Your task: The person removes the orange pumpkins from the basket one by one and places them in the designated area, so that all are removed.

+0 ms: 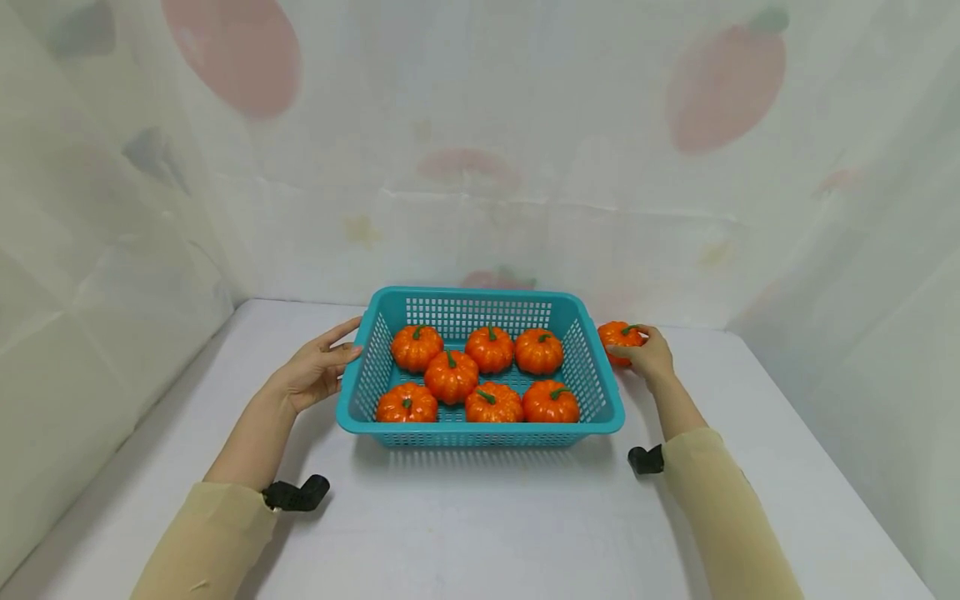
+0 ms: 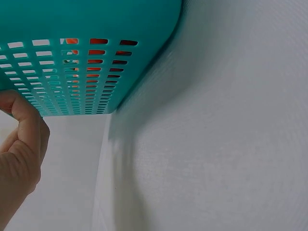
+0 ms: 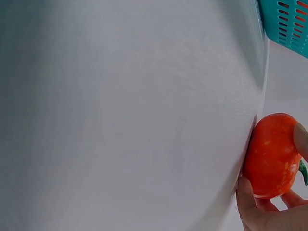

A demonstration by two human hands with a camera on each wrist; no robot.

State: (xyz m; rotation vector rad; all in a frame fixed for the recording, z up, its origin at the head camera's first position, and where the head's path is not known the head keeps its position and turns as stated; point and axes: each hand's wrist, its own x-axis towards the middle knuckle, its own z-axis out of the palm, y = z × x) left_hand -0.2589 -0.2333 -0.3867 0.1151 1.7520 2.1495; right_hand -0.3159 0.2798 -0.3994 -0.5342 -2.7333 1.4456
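Pumpkin [image 1: 612,335]: just outside the basket [image 1: 480,429], beside its right wall; whether it rests on the worktop [image 1: 480,517] I cannot tell.
Right hand [image 1: 651,357]: grasping that pumpkin between thumb and fingers.
Left hand [image 1: 318,371]: touching the basket's left side (whether it grips, I cannot tell).
Basket contents: seven other pumpkins [image 1: 452,379] sit inside, a share I judge done.
Remaining, I judge: only the grasped one, outside the basket.
Stem [image 3: 303,172]: points upward, tip leaning away from the basket.
Long axis: squat body, widest roughly level, across the stem.
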